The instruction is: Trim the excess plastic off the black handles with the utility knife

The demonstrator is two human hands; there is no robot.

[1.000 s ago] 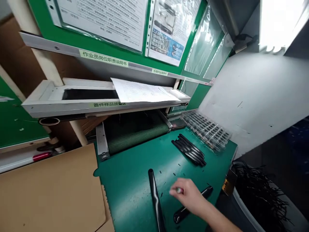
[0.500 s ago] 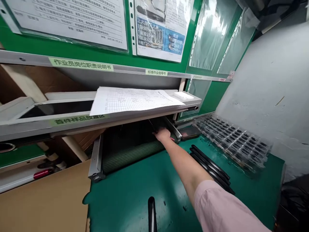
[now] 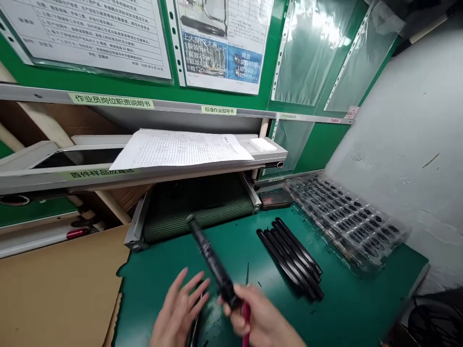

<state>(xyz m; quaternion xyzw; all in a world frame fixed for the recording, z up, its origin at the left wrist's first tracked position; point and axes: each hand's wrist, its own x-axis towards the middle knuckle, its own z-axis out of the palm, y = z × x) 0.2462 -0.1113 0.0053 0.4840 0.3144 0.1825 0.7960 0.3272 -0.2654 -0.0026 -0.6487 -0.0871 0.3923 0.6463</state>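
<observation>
Grip of right hand (image 3: 262,315): closed around the near end of a black tube (image 3: 212,262) and a pink-handled tool (image 3: 246,314)
Black tube: tilted over the counter (image 3: 144,279), far end toward the ribbed belt (image 3: 224,214)
Left hand (image 3: 177,308): fingers spread wide, just beside the tube
Counter: black pieces (image 3: 291,260) lie bunched to the right, near clear plastic trays (image 3: 347,219)

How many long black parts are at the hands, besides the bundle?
2: a black part in the right hand, and a second part, partly hidden, on the green table by the left hand. The hands may hide more.
</observation>
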